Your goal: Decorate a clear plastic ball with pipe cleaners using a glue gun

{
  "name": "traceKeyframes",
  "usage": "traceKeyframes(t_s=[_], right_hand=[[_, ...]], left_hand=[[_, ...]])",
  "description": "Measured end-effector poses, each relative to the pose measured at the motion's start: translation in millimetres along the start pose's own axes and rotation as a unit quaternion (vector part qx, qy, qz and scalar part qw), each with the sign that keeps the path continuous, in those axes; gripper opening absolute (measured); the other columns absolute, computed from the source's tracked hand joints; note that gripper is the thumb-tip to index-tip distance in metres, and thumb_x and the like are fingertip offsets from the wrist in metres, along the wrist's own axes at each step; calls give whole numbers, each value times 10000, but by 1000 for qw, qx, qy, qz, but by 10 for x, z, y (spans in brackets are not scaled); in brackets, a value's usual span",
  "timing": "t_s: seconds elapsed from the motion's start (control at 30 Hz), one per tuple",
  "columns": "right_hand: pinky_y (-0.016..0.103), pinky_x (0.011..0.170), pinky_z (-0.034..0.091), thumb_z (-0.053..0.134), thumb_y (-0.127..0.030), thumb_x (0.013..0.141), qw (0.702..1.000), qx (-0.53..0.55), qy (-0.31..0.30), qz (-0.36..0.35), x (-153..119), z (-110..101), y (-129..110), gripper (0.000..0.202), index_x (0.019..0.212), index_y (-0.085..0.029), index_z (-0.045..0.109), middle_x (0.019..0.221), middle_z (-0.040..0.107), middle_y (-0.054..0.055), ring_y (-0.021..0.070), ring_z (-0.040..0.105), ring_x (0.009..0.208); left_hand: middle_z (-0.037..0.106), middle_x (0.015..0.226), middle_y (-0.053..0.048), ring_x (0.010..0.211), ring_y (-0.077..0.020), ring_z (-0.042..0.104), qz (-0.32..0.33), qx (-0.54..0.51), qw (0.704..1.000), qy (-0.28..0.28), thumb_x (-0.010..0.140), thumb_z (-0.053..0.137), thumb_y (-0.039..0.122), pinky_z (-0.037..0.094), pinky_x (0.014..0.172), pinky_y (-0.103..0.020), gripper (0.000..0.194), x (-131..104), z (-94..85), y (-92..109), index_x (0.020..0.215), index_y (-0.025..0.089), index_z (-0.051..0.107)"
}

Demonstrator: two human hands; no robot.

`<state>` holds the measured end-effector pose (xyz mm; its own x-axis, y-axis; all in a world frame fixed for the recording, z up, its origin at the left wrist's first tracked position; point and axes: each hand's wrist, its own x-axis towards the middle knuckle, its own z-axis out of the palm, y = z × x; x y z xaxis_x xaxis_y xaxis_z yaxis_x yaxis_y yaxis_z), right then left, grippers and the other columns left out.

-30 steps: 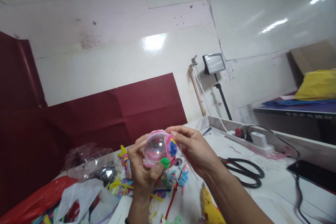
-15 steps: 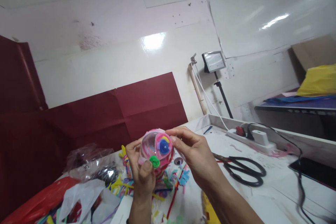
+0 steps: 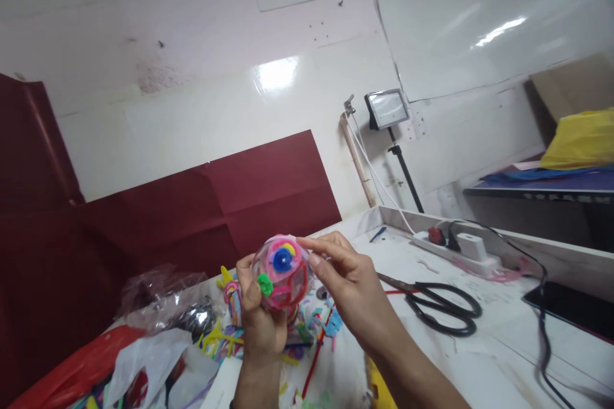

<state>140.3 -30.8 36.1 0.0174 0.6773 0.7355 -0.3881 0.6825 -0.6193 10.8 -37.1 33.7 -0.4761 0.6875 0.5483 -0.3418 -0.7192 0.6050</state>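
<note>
A clear round ball (image 3: 298, 278) with pink and red strips on it is held up above the table. It bears a blue disc (image 3: 283, 259) with a yellow and pink edge, and a green tuft (image 3: 265, 284). My left hand (image 3: 261, 316) wraps round the ball's left side and underside, its thumb beside the green tuft. My right hand (image 3: 348, 275) is at the upper right of the ball, thumb and index finger close together at its edge. Whether something small is between those fingertips cannot be made out.
Black-handled scissors (image 3: 444, 310) lie on the white table (image 3: 499, 358) at right, near a power strip (image 3: 460, 252) and a phone (image 3: 570, 310). Colourful fuzzy stems (image 3: 220, 339) and plastic bags (image 3: 148, 358) cover the left. A lamp (image 3: 387, 108) stands behind.
The ball has turned, so the blue disc and green tuft now sit further left. My left thumb has shifted left off the front of the ball. The camera view has moved slightly.
</note>
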Motion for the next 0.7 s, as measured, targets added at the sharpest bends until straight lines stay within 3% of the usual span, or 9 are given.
traceKeyframes(t_s=[0.13,0.37,0.7], right_hand=[[281,689,456,541,-240,878,999,-30,-26,-21,22,38,-21,298,1100,-233,739,805,524,15,152,519,750],[268,656,404,490,-183,894,996,-50,-67,-43,84,145,-18,337,1135,-205,724,750,465,-4,140,476,700],[275,626,399,546,-182,850,997,-36,-60,-16,129,265,-22,308,1082,-179,749,722,480,-8,135,460,661]], left_hand=[[646,699,61,644,-128,641,-22,-38,998,36,427,868,478,544,556,-192,486,18,13,23,752,223,611],[704,806,19,665,-131,644,-54,-42,993,91,518,814,491,541,534,-199,465,89,-67,58,855,200,678],[749,852,-40,725,-184,687,-81,-66,987,120,649,705,470,576,595,-273,376,101,-28,167,890,182,706]])
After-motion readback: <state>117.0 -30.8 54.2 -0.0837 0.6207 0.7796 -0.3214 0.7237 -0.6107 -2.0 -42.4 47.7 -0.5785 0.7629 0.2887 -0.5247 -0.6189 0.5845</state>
